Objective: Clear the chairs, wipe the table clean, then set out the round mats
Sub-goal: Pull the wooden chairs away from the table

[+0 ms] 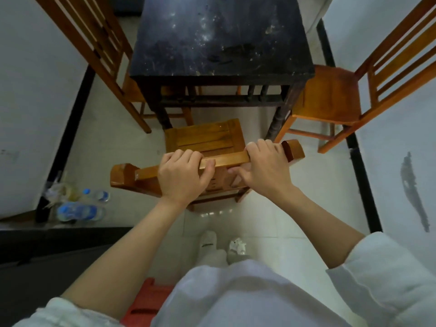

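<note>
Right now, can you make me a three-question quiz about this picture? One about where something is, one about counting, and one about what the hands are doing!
1. Where are the bottles?
A. On the table
B. On the floor at the left
C. On a chair seat

2. How many wooden chairs show?
A. One
B. Two
C. Three

3. What are the hands doing?
A. Both grip the near chair's top rail
B. Both hang free
C. One wipes the table

Answers:
1 B: the bottles lie on the floor by the left wall.
2 C: a left chair, a right chair and the near chair stand round the table.
3 A: the left hand and right hand curl round the top rail.
</note>
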`<state>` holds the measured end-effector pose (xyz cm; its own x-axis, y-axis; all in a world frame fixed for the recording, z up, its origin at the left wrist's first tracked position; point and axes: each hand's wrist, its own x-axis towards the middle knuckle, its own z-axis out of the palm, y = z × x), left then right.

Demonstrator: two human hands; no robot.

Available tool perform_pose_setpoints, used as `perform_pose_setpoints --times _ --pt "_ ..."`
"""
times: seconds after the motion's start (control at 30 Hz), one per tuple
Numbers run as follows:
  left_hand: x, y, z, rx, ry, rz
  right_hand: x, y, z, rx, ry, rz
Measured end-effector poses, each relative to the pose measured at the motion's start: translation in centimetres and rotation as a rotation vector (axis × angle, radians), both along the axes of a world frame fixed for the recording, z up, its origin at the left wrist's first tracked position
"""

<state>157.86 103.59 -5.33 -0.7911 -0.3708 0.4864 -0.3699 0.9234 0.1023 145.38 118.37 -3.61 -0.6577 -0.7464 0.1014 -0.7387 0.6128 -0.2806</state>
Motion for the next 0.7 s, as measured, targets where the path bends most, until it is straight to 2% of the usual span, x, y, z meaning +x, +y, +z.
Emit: perform_pose_setpoints --times 0.23,0.5,0.7 --pt "-1.4 -1.1 -0.8 -0.062 0.092 -0.075 0.4 0.1 -0.9 -0.025 0.013 -0.09" --pt "-4.2 -5.7 -0.4 -0.092 0.056 -0.288 -0.3 -2.4 -1.4 -0.076 0.064 -0.198" --pt "-6.3 -8.2 -0.9 -0.113 0.056 -0.311 -1.6 -4.5 -1.6 -0.092 0.154 -0.213"
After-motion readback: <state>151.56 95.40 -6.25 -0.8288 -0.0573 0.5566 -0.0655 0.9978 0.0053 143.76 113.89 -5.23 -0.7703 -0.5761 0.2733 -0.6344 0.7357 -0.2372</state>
